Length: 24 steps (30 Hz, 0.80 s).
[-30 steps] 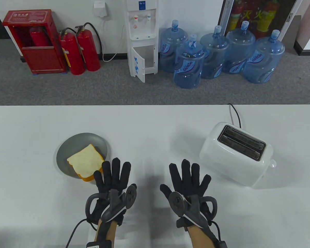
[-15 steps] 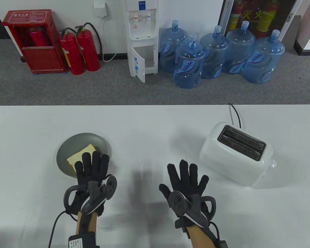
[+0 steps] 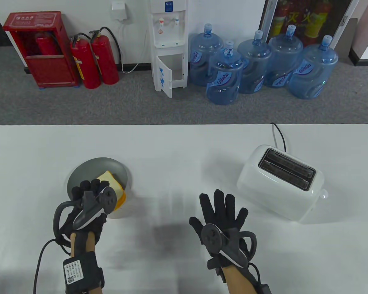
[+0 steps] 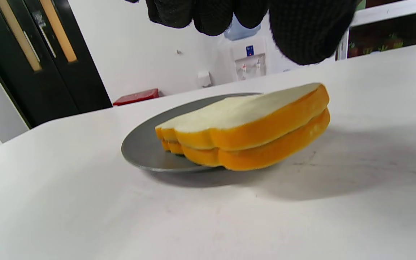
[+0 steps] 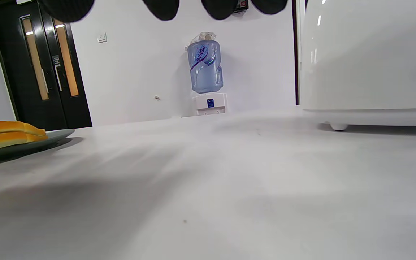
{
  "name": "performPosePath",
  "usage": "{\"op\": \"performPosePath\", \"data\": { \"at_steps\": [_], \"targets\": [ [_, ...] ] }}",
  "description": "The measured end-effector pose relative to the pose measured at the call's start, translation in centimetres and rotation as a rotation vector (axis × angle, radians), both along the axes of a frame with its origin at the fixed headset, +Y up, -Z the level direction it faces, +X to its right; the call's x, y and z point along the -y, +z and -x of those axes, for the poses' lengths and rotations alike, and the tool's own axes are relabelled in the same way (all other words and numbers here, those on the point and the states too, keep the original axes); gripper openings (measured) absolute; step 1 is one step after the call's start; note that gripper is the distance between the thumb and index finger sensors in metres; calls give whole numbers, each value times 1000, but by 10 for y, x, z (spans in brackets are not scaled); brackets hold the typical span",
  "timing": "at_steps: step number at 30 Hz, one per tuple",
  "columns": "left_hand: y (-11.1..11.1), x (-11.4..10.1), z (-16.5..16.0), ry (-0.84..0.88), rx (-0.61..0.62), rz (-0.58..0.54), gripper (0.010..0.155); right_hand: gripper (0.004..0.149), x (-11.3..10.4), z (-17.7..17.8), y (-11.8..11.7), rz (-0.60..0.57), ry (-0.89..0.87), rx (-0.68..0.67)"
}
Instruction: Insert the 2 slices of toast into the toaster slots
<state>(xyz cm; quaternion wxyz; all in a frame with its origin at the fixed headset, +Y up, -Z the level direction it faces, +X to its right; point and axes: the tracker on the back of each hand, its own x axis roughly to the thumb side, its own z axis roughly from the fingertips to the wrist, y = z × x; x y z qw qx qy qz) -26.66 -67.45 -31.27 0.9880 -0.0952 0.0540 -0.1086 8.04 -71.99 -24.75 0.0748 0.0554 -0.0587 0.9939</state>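
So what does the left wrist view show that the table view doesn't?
Only the left wrist view shows two stacked slices of toast, overhanging the plate, with the fingertips above them, not touching. Only the table view shows the toaster with both slots empty and the right hand spread flat. Both show toast, plate, left hand and table.

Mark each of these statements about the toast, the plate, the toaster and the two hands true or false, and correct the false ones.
1. Both slices of toast lie stacked on the grey plate. True.
2. One toaster slot already holds a slice. False: both slots are empty.
3. The left hand is over the plate. True; in the left wrist view its fingers hang above the stack, not touching it.
4. The right hand grips the toaster. False: it is spread open, apart from the toaster.
5. The toaster lies on its side. False: it stands upright, slots up.
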Motion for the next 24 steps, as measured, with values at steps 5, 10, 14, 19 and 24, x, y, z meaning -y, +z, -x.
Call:
{"op": "performPosePath", "data": {
  "at_steps": [5, 10, 14, 19, 24],
  "targets": [
    [-4, 11, 5, 19, -8, 92, 76, 76, 0, -1, 0, 8, -3, 9],
    [-6, 25, 7, 6, -4, 133, 78, 77, -1, -1, -1, 15, -3, 9],
    [-7, 31, 9, 17, -4, 132, 78, 77, -1, -1, -1, 11, -10, 12],
    [-10, 35, 8, 0, 1, 130, 75, 77, -1, -1, -2, 17, -8, 14],
    [-12, 37, 7, -15, 9, 110, 71, 77, -1, -2, -2, 17, -13, 14]
  ]
}}
